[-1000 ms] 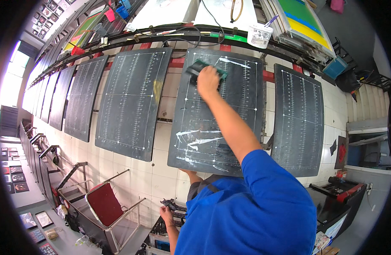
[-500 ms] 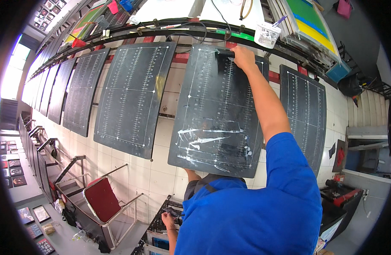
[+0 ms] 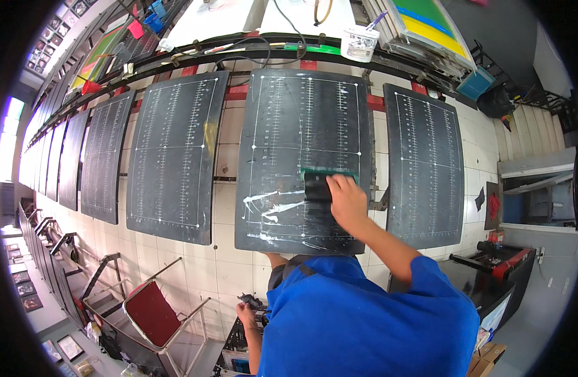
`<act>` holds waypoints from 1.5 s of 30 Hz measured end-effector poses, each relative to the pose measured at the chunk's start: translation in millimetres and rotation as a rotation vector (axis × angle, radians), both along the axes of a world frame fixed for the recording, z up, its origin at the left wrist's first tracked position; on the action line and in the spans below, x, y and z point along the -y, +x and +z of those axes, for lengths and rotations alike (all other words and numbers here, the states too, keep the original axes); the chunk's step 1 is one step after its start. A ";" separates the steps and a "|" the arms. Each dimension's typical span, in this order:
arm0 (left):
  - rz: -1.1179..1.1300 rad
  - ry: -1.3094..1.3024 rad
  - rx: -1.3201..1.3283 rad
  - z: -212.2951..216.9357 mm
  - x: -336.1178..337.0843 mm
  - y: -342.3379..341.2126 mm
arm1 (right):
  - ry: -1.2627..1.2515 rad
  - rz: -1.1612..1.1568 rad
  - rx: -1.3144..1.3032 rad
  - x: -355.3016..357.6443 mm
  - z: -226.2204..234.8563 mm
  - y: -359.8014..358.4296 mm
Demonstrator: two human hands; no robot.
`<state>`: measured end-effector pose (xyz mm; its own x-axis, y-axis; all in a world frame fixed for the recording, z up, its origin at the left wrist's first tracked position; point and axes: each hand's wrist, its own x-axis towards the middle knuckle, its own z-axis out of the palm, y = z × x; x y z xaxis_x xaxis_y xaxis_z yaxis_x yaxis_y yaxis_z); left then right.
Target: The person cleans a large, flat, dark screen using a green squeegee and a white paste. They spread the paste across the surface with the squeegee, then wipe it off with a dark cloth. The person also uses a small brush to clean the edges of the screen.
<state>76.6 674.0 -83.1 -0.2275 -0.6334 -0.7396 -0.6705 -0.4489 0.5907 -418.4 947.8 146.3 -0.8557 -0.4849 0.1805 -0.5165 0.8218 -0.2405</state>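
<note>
My right hand (image 3: 349, 204) is closed on a dark squeegee with a green blade (image 3: 318, 186), which rests on a black printing board (image 3: 279, 119) in front of me. White ruler-like marks and a border cover the board. Pale, streaky smears (image 3: 273, 206) show on its near left part, left of the squeegee. A dark wet-looking band lies below the squeegee. Low at my left side, my left hand (image 3: 246, 314) is closed on a dark crumpled cloth (image 3: 251, 301); its fingers are partly hidden.
Similar black boards stand left (image 3: 169, 125) and right (image 3: 424, 169). Along the far rail sits a white tub (image 3: 359, 45), with a cable (image 3: 267, 47) nearby. Stacked screen frames (image 3: 421, 31) are at the far right. A red-seated chair (image 3: 154, 314) stands at lower left.
My right hand has drawn the squeegee from the board's far edge toward me, down to its near half. The view has shifted slightly. My left hand stays low with the cloth.
</note>
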 end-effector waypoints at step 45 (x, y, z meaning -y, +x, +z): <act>-0.287 0.060 -0.009 11.3 189.5 -92.8 | 0.046 -0.287 0.066 66.4 -6.1 41.5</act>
